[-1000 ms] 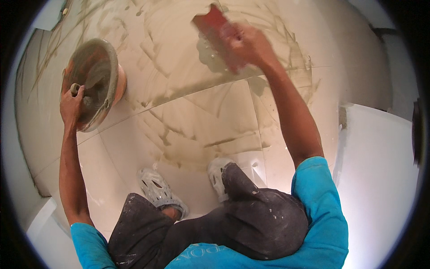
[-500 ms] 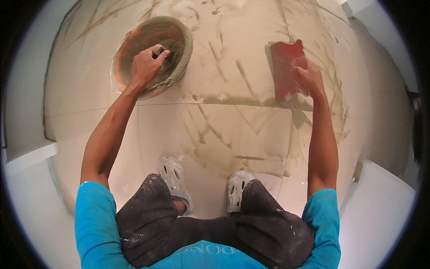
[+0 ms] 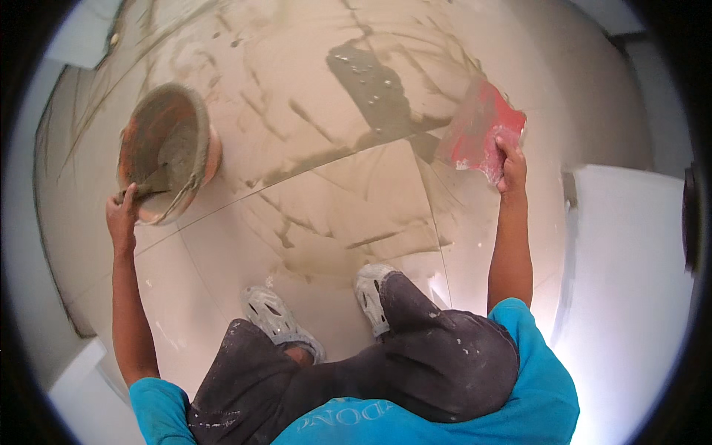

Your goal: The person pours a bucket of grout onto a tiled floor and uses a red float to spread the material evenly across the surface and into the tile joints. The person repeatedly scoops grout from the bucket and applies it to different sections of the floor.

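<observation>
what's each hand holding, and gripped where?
Left hand grips the rim of the round grout-caked pan at its near edge. Right hand holds the red float by its near right edge, flat on the tiled floor.

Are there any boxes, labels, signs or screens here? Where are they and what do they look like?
No boxes, signs or screens show.
Shirt print: white lettering on the person's blue shirt, at the bottom edge.
The left hand grips the rim of a round, orange, grey-smeared mortar pan, which bears no label.
The right hand holds a flat red float, also plain.
</observation>
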`<state>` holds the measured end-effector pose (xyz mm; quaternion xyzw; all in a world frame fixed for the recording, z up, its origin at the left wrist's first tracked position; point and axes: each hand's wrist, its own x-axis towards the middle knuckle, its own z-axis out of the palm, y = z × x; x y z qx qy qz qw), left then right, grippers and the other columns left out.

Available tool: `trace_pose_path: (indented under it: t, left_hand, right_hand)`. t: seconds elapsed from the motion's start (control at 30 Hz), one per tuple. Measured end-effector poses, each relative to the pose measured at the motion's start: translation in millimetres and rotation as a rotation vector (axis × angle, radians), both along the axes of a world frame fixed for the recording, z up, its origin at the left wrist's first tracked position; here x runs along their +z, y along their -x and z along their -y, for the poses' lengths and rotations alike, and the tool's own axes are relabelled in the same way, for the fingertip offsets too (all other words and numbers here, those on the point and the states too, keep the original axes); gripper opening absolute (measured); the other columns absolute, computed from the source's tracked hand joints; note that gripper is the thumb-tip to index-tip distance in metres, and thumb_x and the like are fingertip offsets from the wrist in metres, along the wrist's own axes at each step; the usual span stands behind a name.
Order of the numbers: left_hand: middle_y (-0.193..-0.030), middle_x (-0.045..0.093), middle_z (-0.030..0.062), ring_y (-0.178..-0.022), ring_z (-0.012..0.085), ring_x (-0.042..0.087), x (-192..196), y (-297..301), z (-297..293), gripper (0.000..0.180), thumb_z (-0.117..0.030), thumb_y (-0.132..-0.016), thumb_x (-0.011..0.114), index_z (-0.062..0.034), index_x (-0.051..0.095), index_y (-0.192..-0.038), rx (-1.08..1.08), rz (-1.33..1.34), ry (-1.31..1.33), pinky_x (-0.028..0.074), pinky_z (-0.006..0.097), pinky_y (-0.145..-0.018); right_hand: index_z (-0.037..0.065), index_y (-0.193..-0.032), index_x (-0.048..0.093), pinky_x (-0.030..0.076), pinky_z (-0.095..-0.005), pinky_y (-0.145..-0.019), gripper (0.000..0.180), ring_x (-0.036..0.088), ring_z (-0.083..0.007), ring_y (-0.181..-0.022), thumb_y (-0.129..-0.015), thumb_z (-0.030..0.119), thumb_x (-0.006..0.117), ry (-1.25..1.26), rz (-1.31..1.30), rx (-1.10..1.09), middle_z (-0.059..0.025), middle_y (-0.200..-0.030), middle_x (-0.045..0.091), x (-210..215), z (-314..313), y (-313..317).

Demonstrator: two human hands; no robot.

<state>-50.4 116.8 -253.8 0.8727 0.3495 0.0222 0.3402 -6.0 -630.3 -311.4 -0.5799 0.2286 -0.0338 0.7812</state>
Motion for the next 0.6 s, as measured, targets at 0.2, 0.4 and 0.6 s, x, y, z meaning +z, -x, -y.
trace_pose_path:
  t: [0.2,0.4,0.6]
  left_hand:
    - [-0.114,0.056,0.0148,-0.1,0.025,0.06,-10,-21,-21,0.068,-0.038,-0.083,0.068,0.0055,0.041,-0.128,-0.049,0.043,0.438,0.049,0.037,-0.084]
    - [-0.11,0.059,0.0123,-0.093,0.0232,0.062,-9,-12,11,0.049,-0.021,-0.086,0.063,0.0037,0.046,-0.125,-0.055,0.176,0.712,0.053,0.036,-0.078]
    - [-0.121,0.054,0.0151,-0.108,0.0249,0.056,12,-5,5,0.054,-0.018,-0.086,0.065,0.005,0.044,-0.13,-0.201,0.197,0.583,0.044,0.038,-0.096]
  right_hand:
    - [0.003,-0.119,0.056,0.051,-0.0376,-0.089,0.033,0.06,-0.0225,-0.103,-0.086,0.009,0.058,-0.157,-0.058,-0.325,-0.0071,-0.114,0.061,-52,85,129]
    - [0.004,-0.119,0.056,0.052,-0.0409,-0.089,0.035,0.061,-0.0245,-0.102,-0.085,0.011,0.06,-0.197,-0.033,-0.471,-0.0067,-0.113,0.063,-90,124,224]
    - [0.006,-0.117,0.058,0.049,-0.0351,-0.09,0.033,0.059,-0.0198,-0.102,-0.084,0.01,0.061,-0.27,-0.101,-0.461,-0.0035,-0.109,0.063,-100,105,238]
